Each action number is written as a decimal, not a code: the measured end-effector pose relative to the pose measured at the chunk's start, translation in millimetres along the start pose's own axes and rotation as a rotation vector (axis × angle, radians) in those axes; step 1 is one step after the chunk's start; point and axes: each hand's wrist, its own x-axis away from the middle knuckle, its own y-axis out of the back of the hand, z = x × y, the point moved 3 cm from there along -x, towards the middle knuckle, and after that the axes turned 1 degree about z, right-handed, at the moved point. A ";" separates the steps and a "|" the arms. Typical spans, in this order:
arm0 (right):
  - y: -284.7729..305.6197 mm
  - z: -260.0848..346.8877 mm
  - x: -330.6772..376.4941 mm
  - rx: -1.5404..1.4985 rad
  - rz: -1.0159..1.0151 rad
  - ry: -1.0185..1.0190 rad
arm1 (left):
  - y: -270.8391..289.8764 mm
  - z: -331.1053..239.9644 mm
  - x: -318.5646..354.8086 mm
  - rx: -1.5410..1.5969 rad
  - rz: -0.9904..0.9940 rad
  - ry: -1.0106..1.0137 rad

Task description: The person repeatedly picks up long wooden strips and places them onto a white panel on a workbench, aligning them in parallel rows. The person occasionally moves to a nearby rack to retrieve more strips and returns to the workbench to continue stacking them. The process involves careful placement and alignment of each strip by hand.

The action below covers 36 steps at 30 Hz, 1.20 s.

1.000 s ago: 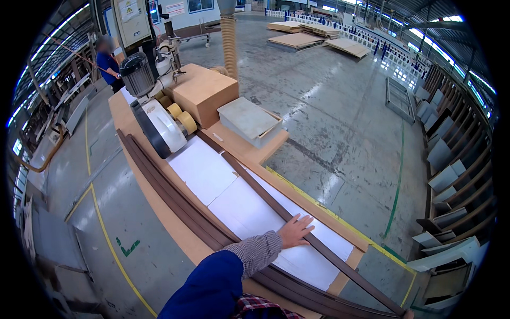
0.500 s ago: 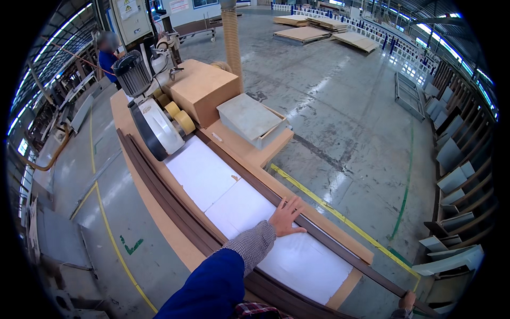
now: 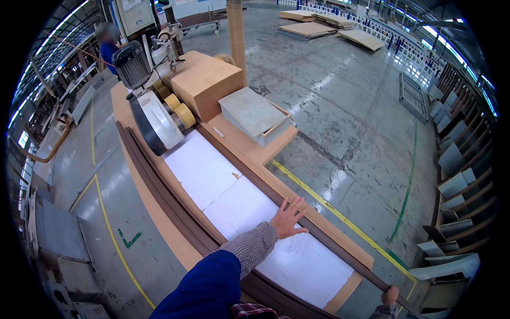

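Note:
A long dark brown wooden strip (image 3: pixel 340 245) lies along the right side of the bench and reaches toward the feeder machine. My left hand (image 3: pixel 288 218) rests across it with fingers spread, the thumb toward the white board surface (image 3: pixel 297 260). Closer to me, at the lower right, my right hand (image 3: pixel 390 295) is wrapped round the same strip where it overhangs the bench end. Ahead stands the machine (image 3: pixel 154 114), with a dark motor and yellow rollers (image 3: pixel 183 115) beside the strip's far part. The strip's contact with the rollers cannot be made out.
More dark brown strips (image 3: pixel 164 194) lie along the bench's left side. A brown box (image 3: pixel 204 85) and a grey-topped box (image 3: pixel 255 114) stand right of the machine, near a ribbed hose (image 3: pixel 236 42). Racked panels (image 3: pixel 462 181) line the right. Another person (image 3: pixel 108 48) stands far left.
My right hand has come forward and left, toward the bench end, still gripping the strip. My left hand stays spread in nearly the same place. The view has shifted slightly.

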 end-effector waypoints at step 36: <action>27.5 163.8 24.1 0.184 -0.115 0.054 | -2.9 1.4 3.9 0.150 -0.135 -0.040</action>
